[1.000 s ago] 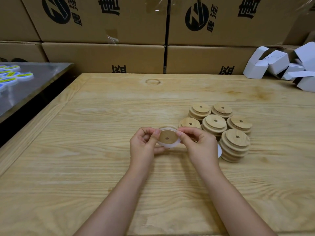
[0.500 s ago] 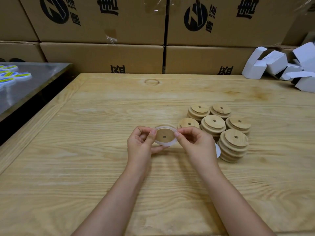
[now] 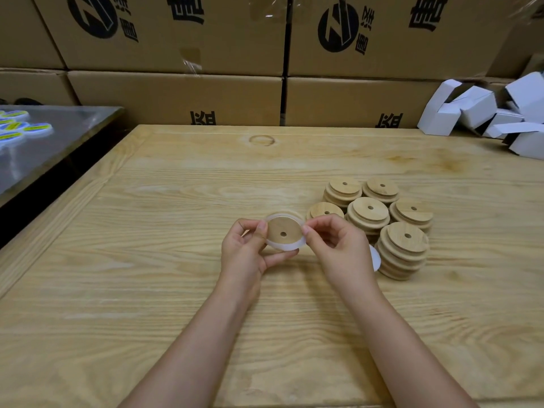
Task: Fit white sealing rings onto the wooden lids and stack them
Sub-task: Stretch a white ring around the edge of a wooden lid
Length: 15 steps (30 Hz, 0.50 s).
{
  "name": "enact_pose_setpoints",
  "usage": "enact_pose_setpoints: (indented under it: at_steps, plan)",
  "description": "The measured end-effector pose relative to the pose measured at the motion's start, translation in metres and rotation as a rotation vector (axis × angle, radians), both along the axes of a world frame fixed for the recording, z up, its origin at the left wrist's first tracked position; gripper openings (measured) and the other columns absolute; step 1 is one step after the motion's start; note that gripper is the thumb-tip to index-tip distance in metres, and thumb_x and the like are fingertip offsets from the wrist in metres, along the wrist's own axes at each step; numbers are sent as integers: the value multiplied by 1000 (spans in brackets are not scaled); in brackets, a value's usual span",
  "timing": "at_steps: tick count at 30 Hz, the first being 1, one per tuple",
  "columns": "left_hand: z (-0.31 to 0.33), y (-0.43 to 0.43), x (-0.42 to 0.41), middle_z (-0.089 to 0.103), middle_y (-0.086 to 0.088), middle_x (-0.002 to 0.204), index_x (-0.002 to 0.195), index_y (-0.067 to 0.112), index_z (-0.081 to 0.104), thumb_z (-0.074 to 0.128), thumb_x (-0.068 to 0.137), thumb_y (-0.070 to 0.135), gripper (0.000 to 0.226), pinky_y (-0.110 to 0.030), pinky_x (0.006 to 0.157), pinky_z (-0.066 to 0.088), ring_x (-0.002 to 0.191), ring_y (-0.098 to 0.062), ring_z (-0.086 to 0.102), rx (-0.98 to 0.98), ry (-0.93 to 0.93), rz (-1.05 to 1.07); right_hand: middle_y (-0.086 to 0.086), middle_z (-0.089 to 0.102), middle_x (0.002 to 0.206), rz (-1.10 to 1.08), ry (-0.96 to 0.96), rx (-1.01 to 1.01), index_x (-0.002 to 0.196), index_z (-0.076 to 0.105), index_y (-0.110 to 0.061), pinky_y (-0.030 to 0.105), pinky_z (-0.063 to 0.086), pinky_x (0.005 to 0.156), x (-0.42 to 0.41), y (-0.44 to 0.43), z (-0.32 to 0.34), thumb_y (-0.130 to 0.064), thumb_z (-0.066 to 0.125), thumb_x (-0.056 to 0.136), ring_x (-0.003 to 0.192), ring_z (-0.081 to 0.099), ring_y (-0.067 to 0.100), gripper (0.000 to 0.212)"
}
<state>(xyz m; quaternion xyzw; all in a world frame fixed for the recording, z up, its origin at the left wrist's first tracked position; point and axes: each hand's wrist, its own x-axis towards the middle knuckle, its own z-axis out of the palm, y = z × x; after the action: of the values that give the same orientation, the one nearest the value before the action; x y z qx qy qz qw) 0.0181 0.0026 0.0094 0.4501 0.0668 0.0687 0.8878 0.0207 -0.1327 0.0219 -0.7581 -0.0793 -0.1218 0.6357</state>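
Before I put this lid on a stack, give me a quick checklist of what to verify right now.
1. Left hand grips the wooden lid: ok.
2. Right hand pinches the white sealing ring: ok.
3. Ring seated evenly all round: cannot tell, fingers cover both sides.
4. Lid stacks standing upright on the table: ok.
5. Lowest stack free to receive it: ok.
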Motion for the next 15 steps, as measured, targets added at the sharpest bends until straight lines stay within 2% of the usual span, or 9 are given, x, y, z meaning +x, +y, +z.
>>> enact_pose_setpoints:
  at_steps: [3,5,7,10,15]
  plan:
    - [0,-2,-1,70,-14,81,91,9,48,51,92,8,3,-40,55,58,71,-26,70,63,-34,-38,-17,67,78,-39,-47,-2,81,62,-24,12,48,68,-2,2,-1,-13,64,86,75,64,0,13]
    - [-2,-5,-1,71,-12,78,102,12,50,55,91,7,13,-35,55,58,70,-24,70,216,-48,-43,-17,66,78,-85,-53,6,81,61,-26,14,48,69,-2,1,0,-14,63,87,74,63,0,13]
    - [-4,-9,-1,72,-7,71,106,15,54,59,88,5,21,-31,55,58,69,-19,70,347,-61,-79,-18,66,78,-122,-47,-11,80,60,-29,22,50,71,0,-3,0,-17,62,86,74,63,2,14]
    - [-6,-12,-3,72,-6,72,102,7,59,63,85,4,18,-30,58,58,70,-19,71,422,-60,-146,-20,65,77,-137,-30,-65,78,59,-31,33,52,75,0,-5,1,-18,61,86,75,62,5,16]
    - [-7,-9,-2,73,-9,74,91,4,57,63,84,5,9,-36,65,60,70,-22,70,368,-50,-87,-17,65,79,-108,-77,-109,84,60,-29,19,50,67,-1,0,2,-19,61,88,74,61,1,11]
